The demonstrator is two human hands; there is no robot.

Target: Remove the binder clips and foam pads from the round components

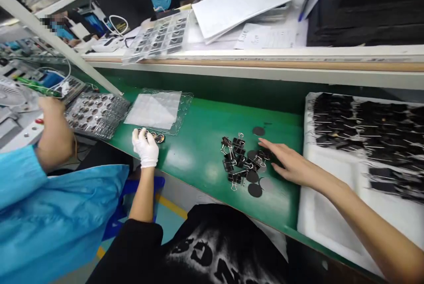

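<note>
Two hands are out over the green tabletop [205,142]. The left hand [145,147] wears a white glove and sits near the front edge. Its fingers [144,136] are curled down over some small round pieces [158,137], but I cannot tell if they are pinching one. The pieces lie just in front of a clear tray [159,109] with a white sheet in it.

The right hand [288,164] is bare and lies flat, with its fingers [266,145] spread apart and holding nothing. The fingertips touch a heap of black clips [236,158]. Black discs [255,189] lie in and around the heap, and one lies apart, farther back.

What could go wrong? The clips are tangled, with wire loops sticking out. A pull on one could drag others along and push discs about. The discs look thin and flat, so they may be hard to lift and could slide away. Some discs lie close to the front edge and could drop to the floor. The round pieces are by that edge too, and a nudge from the glove could roll them off.

A person in a blue sleeve [49,213] works close on the left, so elbows could bump. A white foam tray [331,200] of black parts sits just right of the heap.
</note>
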